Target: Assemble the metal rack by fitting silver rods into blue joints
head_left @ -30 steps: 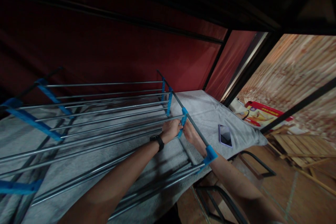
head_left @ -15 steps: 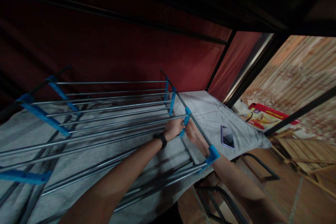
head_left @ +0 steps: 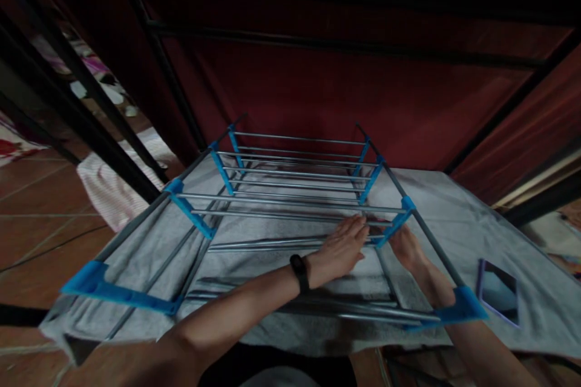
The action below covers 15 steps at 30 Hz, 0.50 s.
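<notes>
A rack of metal rods (head_left: 290, 198) joined by blue plastic brackets lies across a grey cloth. My left hand (head_left: 345, 247), with a black band on its wrist, has its fingers stretched out together over the rods near the right side. My right hand (head_left: 405, 247) reaches from under the right side pole (head_left: 438, 248) to a blue bracket (head_left: 396, 225); its fingers curl behind that bracket and are partly hidden. Loose-ended rods (head_left: 267, 245) extend leftward below the left hand. Closer to me, more rods (head_left: 363, 309) meet the front right blue bracket (head_left: 463, 308).
The grey cloth (head_left: 436, 193) covers the surface beneath the rack. A phone (head_left: 499, 291) lies on it at the right. Dark red panels (head_left: 318, 91) with black metal bars rise behind. At the left, a striped cloth (head_left: 109, 181) hangs over the tiled floor (head_left: 31, 236).
The view has swung left, bringing the rack's whole left side into sight. My left hand has gone from closed fingers at the bracket to stretched fingers; my right hand stays by the bracket.
</notes>
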Each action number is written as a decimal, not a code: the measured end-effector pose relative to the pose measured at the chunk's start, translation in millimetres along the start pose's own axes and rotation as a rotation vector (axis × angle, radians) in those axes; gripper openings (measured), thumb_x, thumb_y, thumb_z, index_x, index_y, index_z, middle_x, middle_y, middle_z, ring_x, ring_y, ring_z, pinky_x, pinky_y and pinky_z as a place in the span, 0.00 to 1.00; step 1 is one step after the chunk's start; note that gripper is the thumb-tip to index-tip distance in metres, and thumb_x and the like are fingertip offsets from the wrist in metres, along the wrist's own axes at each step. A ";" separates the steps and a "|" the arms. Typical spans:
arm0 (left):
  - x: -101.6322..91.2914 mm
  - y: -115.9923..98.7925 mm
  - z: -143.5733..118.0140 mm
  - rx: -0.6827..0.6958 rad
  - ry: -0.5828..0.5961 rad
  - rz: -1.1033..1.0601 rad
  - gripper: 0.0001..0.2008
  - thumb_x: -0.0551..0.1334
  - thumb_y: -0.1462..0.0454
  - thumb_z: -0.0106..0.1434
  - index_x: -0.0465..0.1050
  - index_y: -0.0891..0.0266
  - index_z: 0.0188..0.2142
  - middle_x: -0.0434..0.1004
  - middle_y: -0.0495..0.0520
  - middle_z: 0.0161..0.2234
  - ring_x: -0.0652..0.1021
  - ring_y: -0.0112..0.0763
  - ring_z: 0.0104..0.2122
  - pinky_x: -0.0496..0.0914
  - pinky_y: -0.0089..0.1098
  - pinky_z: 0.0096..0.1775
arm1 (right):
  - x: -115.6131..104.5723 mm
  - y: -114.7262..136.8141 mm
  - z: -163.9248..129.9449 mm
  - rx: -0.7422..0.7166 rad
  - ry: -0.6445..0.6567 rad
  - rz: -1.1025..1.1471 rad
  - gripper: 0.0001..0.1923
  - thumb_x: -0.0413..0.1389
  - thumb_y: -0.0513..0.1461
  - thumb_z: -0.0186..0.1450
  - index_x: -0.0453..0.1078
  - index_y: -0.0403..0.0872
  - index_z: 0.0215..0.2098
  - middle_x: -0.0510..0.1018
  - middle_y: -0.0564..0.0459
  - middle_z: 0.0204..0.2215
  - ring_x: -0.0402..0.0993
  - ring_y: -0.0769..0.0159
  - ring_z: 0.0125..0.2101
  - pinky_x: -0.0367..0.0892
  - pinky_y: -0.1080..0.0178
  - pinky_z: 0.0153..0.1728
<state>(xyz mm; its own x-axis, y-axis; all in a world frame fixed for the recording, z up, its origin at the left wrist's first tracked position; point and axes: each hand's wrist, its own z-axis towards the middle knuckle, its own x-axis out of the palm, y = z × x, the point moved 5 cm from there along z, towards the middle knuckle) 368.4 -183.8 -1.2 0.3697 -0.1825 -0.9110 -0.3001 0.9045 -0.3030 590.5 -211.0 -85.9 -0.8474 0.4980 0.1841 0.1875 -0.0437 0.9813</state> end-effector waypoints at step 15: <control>-46.8 116.1 -157.1 -0.571 -0.084 -0.227 0.15 0.57 0.64 0.70 0.78 0.60 0.51 0.80 0.59 0.52 0.79 0.39 0.52 0.72 0.38 0.57 | -1.2 -23.1 1.1 0.079 -0.084 0.020 0.14 0.61 0.54 0.54 0.73 0.55 0.32 0.82 0.49 0.33 0.76 0.49 0.42 0.65 0.47 0.53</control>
<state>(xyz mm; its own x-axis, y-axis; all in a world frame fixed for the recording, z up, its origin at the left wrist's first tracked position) 178.1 -130.8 -37.6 0.5405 -0.2941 -0.7883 -0.6205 0.4934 -0.6095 587.7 -209.6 -108.8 -0.7988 0.5691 0.1952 0.2457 0.0123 0.9693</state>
